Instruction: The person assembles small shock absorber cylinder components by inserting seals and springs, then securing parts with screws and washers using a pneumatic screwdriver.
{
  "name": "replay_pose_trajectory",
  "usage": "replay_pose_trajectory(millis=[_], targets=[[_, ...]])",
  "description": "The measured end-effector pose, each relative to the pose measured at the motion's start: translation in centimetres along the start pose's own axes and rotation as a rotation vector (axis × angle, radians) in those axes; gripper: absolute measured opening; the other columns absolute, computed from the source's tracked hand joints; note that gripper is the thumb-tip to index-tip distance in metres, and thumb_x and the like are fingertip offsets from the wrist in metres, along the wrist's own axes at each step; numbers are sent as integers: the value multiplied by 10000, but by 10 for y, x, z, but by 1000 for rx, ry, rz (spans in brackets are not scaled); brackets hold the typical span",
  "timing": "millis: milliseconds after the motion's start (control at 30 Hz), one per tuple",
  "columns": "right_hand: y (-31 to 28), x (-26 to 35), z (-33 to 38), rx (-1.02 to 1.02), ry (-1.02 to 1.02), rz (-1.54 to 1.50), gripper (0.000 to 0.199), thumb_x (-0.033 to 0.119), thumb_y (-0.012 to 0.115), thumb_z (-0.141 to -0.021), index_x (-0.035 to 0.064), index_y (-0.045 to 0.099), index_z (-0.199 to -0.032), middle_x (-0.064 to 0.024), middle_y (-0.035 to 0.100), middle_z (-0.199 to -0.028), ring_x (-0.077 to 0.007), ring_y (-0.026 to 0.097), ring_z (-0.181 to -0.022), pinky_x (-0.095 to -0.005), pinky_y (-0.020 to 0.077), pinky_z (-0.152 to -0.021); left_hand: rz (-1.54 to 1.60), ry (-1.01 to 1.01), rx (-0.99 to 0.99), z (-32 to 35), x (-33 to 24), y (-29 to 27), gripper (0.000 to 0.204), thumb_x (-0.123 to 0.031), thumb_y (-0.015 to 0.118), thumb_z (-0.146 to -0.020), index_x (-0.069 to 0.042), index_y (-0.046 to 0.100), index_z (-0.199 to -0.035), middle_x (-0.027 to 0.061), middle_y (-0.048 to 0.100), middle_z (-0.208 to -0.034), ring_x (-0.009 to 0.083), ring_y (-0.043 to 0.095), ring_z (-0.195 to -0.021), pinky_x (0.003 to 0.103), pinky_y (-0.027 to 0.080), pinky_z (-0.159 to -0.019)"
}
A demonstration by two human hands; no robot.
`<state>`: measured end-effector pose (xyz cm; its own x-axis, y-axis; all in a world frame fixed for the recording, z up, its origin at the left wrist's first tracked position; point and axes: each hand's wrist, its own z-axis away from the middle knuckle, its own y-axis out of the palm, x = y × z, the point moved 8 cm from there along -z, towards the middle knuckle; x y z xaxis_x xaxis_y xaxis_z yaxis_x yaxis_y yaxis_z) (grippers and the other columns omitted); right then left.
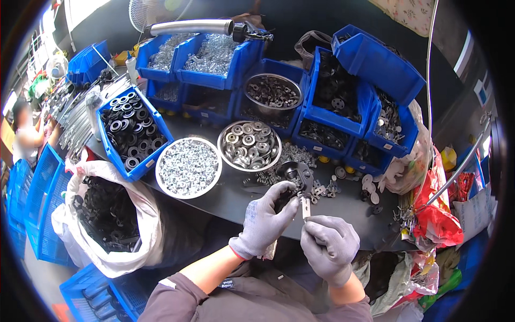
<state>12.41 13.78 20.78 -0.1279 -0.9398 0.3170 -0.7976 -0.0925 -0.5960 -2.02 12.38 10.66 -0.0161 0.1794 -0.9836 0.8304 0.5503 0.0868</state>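
Both my hands wear grey gloves and meet over the front edge of the dark table. My left hand point(268, 219) is closed round a dark part with a curved, hook-like top point(304, 176). A small flat silver strip point(306, 207) sticks down from this part. With its fingers curled together, my right hand point(331, 244) pinches the strip's lower end. Just beyond my hands lie loose small metal pieces point(298, 155). A steel bowl of round metal discs point(249, 144) and a white-rimmed bowl of small silver pieces point(189, 167) stand to the left.
Blue bins point(206, 79) of metal parts are stacked along the back. A blue bin of black rings point(155, 167) stands left, above a white sack of black parts point(147, 257). Red plastic bags point(437, 220) hang at right. Another person point(29, 131) sits far left.
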Motion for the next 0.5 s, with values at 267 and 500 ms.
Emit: replay_pose_trajectory(millis=[267,500], targets=[[5,-14,-4,6,129,-158,202,7,792,-702,66,702,-873,-77,716,-872,-251,697,-721,-331,555,-620,4,-40,31,2,5,-2,287,-110,645,-958,2,618,-1221,1,670,-1017,22,564,-939,213,490,-830],[30,-3,3,-45,-176,93,298,20,800,-697,52,719,-982,-110,704,-991,-279,700,-828,-346,565,-685,300,-56,-65,-6,13,4,268,-88,607,-998,9,606,-1248,27,677,-1042,39,593,-933,206,506,-803]])
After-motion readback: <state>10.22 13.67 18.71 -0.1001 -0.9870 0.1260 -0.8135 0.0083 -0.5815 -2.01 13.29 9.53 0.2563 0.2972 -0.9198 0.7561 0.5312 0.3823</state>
